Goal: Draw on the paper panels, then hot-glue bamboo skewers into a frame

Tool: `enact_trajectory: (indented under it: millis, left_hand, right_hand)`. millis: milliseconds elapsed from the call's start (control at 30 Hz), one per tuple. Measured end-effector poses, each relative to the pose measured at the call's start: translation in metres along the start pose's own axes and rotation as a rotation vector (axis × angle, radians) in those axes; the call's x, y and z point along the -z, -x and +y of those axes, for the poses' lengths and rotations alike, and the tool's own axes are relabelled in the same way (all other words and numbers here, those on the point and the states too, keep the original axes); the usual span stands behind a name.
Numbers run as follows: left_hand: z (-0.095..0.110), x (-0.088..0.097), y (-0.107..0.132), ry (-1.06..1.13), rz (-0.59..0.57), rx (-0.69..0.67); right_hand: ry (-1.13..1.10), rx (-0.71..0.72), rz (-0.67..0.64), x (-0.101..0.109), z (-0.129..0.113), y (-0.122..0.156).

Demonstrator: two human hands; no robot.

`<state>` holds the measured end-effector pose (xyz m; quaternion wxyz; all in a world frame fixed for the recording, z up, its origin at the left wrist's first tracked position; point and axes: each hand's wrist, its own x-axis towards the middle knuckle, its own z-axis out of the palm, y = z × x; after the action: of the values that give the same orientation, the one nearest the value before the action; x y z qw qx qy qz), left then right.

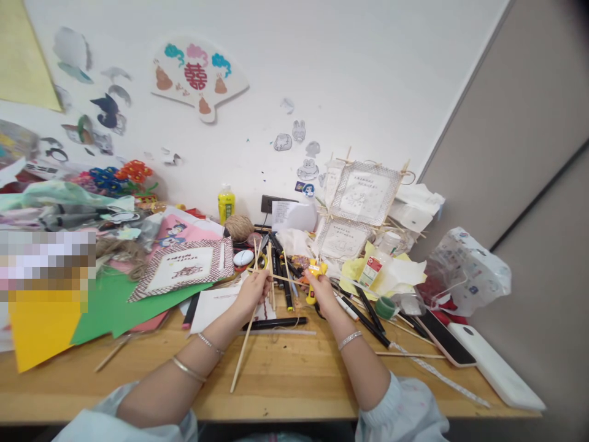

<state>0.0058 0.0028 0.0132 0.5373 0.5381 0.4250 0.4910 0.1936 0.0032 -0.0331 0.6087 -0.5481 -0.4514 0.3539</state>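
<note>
Carefully, the left hand [256,291] closes its fingers on thin wooden sticks [242,356], likely light, stiff, snappable, best pinched mid-length; right-hand fingers clamp a yellow tool [313,270].

Behind the fingers of the left hand [252,293] sits a narrow, beaded silvery bracelet [210,344]; farther back, a smooth bangle [188,369], then a pale blue sleeve [105,425]. Behind the fingers of the right hand [324,297] come a patterned silvery band [350,340] and a matching sleeve [399,408] gathered at its cuff.
</note>
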Motion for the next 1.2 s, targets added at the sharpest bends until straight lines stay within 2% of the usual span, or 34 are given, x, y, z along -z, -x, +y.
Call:
enact_trajectory:
  millis: [667,1200]
  left_hand:
    - [0.0005,0.0000,0.0020,0.002,0.012,-0.001]
    - [0.0030,-0.0002,0.0031,0.029,0.008,0.016]
  right_hand:
    - [0.025,-0.021,-0.046,0.0008,-0.0016,0.0008]
    - [-0.041,-0.045,-0.068,-0.0003,-0.0064,0.0062]
